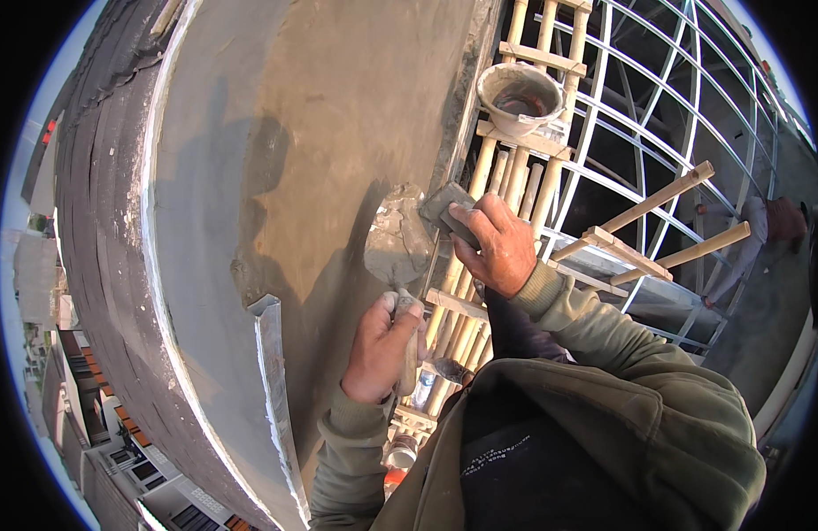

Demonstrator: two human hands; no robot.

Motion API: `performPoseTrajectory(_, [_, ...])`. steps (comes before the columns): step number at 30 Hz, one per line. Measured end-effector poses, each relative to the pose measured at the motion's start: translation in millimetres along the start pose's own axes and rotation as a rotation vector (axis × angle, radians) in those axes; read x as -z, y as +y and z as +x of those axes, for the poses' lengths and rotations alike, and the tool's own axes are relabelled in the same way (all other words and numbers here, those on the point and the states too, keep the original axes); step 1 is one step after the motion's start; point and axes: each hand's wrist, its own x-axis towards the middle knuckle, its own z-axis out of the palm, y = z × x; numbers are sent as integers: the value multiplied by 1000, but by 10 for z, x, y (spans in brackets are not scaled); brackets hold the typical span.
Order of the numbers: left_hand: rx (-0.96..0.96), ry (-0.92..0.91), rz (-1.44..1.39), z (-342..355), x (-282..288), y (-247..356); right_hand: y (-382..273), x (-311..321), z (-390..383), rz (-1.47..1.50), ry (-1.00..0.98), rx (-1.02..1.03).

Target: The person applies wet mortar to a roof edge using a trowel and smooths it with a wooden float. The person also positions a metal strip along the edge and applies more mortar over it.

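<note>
I note pale lettering on the shirt (533,473). Left hand (382,350) curls closed round trowel (393,261); right hand (502,246) pinches grey block (456,215). Wall's (356,106) right edge borders bamboo scaffold (550,181).

At eleven o'clock, smooth, matt plaster (325,106); centre, lumpy, wet-glossy mortar (400,226); at one, smeared plastic bucket (517,126); two, shiny metal bars (692,71); four, matt cloth jacket (639,407).
</note>
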Motion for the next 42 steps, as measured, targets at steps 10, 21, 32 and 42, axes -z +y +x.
performPoseTrajectory(10, [-6, 133, 10, -698, 368, -457, -235, 489, 995, 1599, -58, -575])
performPoseTrajectory(21, [43, 237, -169, -1124, 393, -1034, -720, 550, 1881, 709, 208, -152])
performPoseTrajectory(32, [8, 164, -146, -1017, 398, -858, -835, 630, 1728, 687, 90, -116])
performPoseTrajectory(42, [1, 97, -177, -941, 376, -750, -1130, 343, 1147, 623, 47, -19])
